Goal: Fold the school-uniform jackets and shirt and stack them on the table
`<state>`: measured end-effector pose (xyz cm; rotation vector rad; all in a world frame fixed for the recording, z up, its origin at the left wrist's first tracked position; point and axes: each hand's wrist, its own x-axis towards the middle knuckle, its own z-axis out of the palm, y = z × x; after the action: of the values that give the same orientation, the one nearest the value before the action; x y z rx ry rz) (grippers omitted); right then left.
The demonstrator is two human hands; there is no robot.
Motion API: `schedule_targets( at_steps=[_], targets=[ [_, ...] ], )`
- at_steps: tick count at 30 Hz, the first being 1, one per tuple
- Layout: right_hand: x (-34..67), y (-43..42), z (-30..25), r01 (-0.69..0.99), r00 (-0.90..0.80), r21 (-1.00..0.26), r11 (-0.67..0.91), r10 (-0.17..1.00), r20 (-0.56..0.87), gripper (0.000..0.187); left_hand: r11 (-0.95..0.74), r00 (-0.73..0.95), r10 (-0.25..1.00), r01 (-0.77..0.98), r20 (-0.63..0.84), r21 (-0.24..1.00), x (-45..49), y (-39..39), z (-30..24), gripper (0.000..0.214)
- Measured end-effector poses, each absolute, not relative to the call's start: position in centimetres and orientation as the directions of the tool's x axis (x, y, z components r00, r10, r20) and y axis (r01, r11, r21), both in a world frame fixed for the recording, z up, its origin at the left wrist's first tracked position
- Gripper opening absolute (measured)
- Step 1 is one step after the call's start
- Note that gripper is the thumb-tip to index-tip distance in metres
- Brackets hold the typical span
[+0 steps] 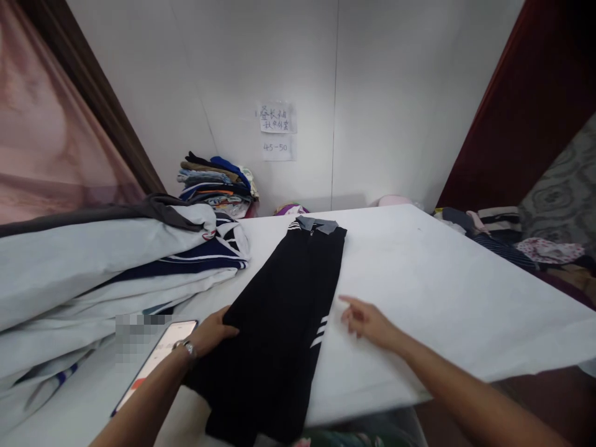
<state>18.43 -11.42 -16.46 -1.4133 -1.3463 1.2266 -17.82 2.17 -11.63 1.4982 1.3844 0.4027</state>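
Observation:
A black jacket (279, 310) with a grey collar and white stripes lies lengthwise on the white table, folded into a long narrow shape. Its collar points away from me, and the lower end hangs toward the near edge. My left hand (215, 332) grips the jacket's left edge, thumb on top and the other fingers partly hidden by cloth. Just right of the jacket, my right hand (365, 320) hovers with its index finger stretched out and the others loosely bent. It holds nothing and seems apart from the cloth.
A phone (161, 357) with a lit screen lies by my left wrist. White and navy garments (116, 254) are heaped at the left. Behind them rises a stack of folded clothes (216, 180). More clothes (507, 239) lie beyond the white tabletop's (419, 279) right edge.

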Motion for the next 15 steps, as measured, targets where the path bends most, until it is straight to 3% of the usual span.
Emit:
schedule_targets(
  at_steps=[3, 5, 9, 15],
  targets=[
    [22.8, -4.1, -15.1, 0.094, 0.291, -0.974, -0.205, 0.941, -0.17, 0.063, 0.205, 0.292, 0.86, 0.555, -0.419, 0.806, -18.8, 2.0, -12.5, 0.049],
    [25.0, 0.6, -14.6, -0.083, 0.415, -0.961, -0.264, 0.868, -0.275, 0.065, 0.211, 0.298, 0.855, 0.55, -0.425, 0.808, -18.8, 1.7, -13.0, 0.049],
    [26.4, 7.9, -14.8, -0.214, 0.486, -0.937, -0.277, 0.802, -0.348, 0.062, 0.162, 0.302, 0.863, 0.593, -0.405, 0.789, -18.6, 1.5, -13.7, 0.046],
    [26.3, 15.4, -15.9, -0.295, 0.569, -0.92, -0.258, 0.726, -0.386, 0.027, 0.077, 0.339, 0.846, 0.685, -0.411, 0.724, -18.6, 1.2, -13.5, 0.058]
  ],
)
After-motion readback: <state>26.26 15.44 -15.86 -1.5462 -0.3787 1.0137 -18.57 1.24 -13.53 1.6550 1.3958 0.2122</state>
